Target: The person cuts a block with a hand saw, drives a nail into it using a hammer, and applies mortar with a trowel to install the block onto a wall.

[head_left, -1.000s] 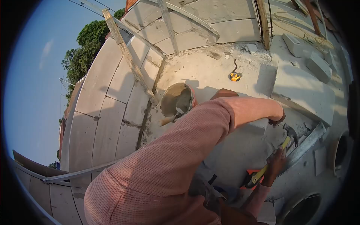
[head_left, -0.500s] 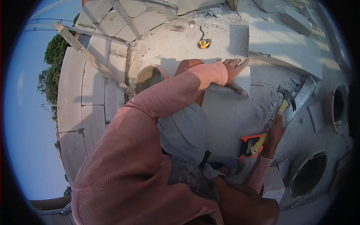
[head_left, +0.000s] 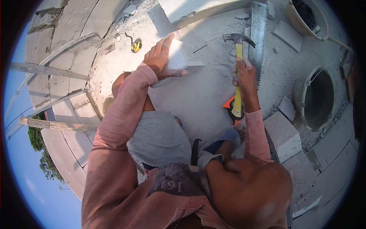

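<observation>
My left hand (head_left: 161, 59) rests with spread fingers on a pale block (head_left: 177, 55) on the dusty floor. A thin dark nail (head_left: 199, 49) lies or stands just right of that block; which one I cannot tell. My right hand (head_left: 246, 76) is wrapped round the yellow handle of a hammer (head_left: 238, 57), its dark claw head pointing away from me. Beyond and under the hammer lies a hand saw (head_left: 257, 42) with a long grey blade. Its orange and black handle (head_left: 230, 106) shows beside the lower end of the hammer handle.
A yellow tape measure (head_left: 136, 45) lies left of the block. One bucket (head_left: 316, 99) stands at the right, another (head_left: 323, 34) at the upper right. A large slab (head_left: 190, 8) lies at the top. Wooden props (head_left: 57, 124) lean at the left. A block (head_left: 283, 136) sits near my right forearm.
The view has swung to the right and down. My left hand, earlier by the hammer head, has moved back to the block and lies on it. The hammer has stayed in my right hand.
</observation>
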Tool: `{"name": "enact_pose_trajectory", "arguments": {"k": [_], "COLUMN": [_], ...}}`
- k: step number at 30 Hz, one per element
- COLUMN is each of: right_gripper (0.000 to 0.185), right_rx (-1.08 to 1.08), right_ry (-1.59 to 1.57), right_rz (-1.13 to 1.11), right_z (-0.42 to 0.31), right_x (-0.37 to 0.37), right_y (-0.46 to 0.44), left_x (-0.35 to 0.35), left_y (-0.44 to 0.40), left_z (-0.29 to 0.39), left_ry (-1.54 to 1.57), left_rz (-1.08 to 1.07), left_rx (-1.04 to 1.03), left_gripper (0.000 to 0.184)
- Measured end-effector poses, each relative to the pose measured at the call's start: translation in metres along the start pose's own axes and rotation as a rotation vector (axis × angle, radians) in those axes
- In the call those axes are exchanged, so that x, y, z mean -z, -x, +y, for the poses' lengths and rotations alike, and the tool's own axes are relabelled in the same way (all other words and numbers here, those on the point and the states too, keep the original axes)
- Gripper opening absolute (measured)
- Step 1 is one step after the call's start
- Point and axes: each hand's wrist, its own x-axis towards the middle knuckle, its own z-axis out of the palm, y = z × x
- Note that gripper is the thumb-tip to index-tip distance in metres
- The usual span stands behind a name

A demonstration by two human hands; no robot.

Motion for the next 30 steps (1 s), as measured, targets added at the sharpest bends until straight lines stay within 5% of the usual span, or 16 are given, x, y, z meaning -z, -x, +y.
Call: {"name": "enact_pose_trajectory", "arguments": {"k": [5, 9, 11, 17, 20, 23, 30], "right_gripper": [0.024, 0.022, 0.022, 0.024, 0.024, 0.024, 0.027], "right_rx": [-0.051, -0.044, 0.000, -0.016, -0.037, -0.051, -0.065], "right_ry": [0.170, 0.246, 0.304, 0.313, 0.321, 0.303, 0.332], "right_rz": [-0.035, -0.031, -0.058, -0.051, -0.057, -0.039, -0.031], "right_z": [0.038, 0.050, 0.054, 0.054, 0.048, 0.046, 0.050], "right_x": [0.010, 0.014, 0.024, 0.026, 0.024, 0.024, 0.024], "right_y": [-0.016, -0.019, -0.024, -0.024, -0.021, -0.022, -0.026], "left_x": [0.005, 0.019, 0.006, 0.015, 0.023, 0.007, 0.017], "left_y": [-0.021, -0.083, -0.124, -0.116, -0.116, -0.139, -0.128], "left_z": [0.023, 0.061, 0.076, 0.065, 0.064, 0.041, 0.008], "left_ry": [0.019, -0.291, -0.232, 0.120, 0.122, 0.098, 0.236], "left_rz": [0.275, -0.228, -0.493, -0.451, -0.497, -0.500, -0.333], "left_rx": [-0.121, -0.200, -0.052, -0.005, 0.039, -0.216, -0.098], "left_gripper": [0.075, 0.039, 0.037, 0.036, 0.029, 0.026, 0.032]}}
